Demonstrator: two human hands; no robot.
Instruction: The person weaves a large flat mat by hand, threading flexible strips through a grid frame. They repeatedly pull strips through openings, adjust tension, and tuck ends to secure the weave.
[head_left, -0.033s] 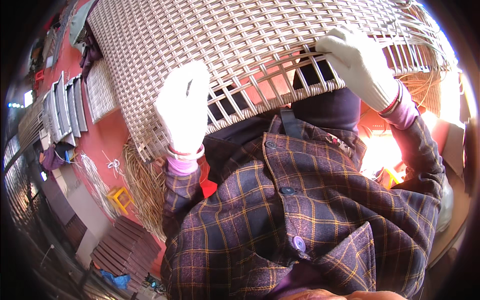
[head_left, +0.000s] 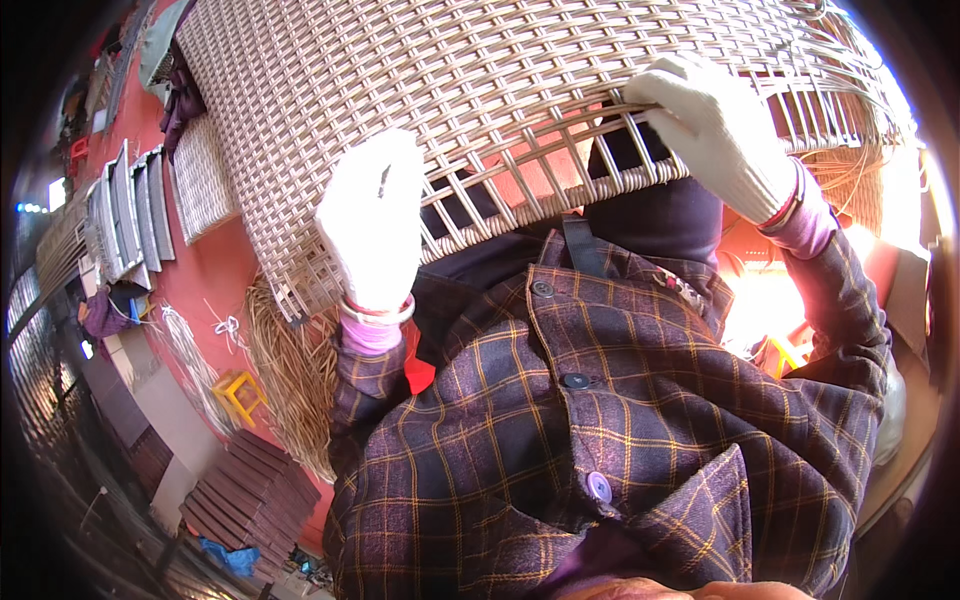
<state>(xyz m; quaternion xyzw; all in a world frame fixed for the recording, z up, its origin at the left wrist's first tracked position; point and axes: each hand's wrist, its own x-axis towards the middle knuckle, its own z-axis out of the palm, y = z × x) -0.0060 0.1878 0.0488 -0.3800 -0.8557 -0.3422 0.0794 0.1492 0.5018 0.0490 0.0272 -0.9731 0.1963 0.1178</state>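
A large panel of woven beige-grey wicker (head_left: 450, 70) lies across my lap, with an open row of bare cross strands along its near edge. My left hand (head_left: 375, 215), in a white glove washed out by bright light, rests on that near edge. Its fingers look pressed together, but what they hold, if anything, is hidden. My right hand (head_left: 715, 130), also gloved in white, pinches a flat wicker strand (head_left: 580, 118) at the border between the tight weave and the open row.
Loose strands (head_left: 850, 80) stick out at the panel's far right corner. To the left, a bundle of dry strands (head_left: 285, 370), a yellow stool (head_left: 240, 397), stacked brown slats (head_left: 250, 495) and grey curved panels (head_left: 130, 220) are on the red floor (head_left: 215, 285).
My left hand has shifted slightly right and down along the panel's edge. My right hand has moved a touch to the left, still pinching the strand.
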